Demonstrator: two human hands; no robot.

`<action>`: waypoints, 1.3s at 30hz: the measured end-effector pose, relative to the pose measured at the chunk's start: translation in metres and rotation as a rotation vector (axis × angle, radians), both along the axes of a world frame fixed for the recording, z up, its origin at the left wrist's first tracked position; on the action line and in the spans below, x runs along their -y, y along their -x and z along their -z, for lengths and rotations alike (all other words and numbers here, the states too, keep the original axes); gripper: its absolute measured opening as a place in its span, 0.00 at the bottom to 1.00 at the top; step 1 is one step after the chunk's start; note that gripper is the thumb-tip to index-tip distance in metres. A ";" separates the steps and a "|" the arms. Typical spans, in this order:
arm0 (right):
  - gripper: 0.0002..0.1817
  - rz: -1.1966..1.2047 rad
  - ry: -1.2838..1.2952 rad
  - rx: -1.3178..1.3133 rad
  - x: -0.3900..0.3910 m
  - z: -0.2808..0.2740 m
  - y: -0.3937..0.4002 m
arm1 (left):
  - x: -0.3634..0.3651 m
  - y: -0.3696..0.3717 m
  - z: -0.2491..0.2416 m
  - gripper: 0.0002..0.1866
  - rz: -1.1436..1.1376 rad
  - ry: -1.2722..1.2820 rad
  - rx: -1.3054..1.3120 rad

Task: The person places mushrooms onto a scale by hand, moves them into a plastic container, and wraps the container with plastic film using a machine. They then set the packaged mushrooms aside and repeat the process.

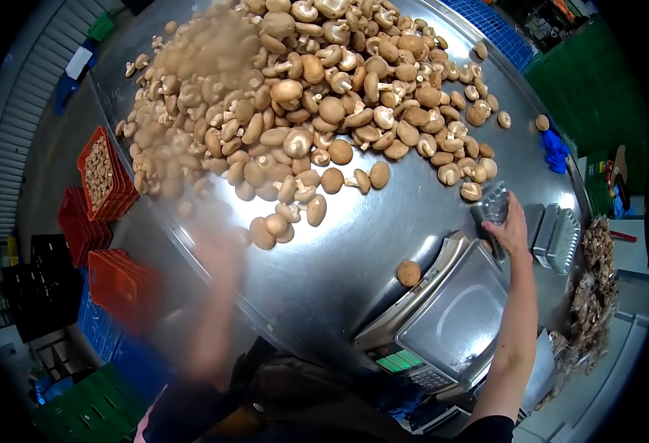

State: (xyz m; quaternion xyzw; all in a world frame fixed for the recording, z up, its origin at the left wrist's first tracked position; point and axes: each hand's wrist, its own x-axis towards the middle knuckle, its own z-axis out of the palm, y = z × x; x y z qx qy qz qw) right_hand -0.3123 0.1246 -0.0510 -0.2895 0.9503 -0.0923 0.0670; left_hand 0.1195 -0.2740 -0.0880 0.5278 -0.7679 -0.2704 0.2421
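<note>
Brown mushrooms lie in a big heap on the steel table. My right hand grips a clear plastic punnet at the table's right side, just past the scale. My left hand is at the table's near left edge, beside a few loose mushrooms; it is smeared, so its fingers and anything in them cannot be made out. The digital scale stands near me, its plate bare and its display lit green. One single mushroom rests against the scale's left side.
More clear punnets stand right of my right hand. Bagged mushrooms line the far right. A crumpled blue item lies at the table's right edge. Red crates and a mushroom-filled crate stand off the left edge.
</note>
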 end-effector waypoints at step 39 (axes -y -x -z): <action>0.22 0.040 1.090 0.809 0.364 -0.019 -0.172 | 0.013 0.066 -0.045 0.27 0.238 -0.628 -0.833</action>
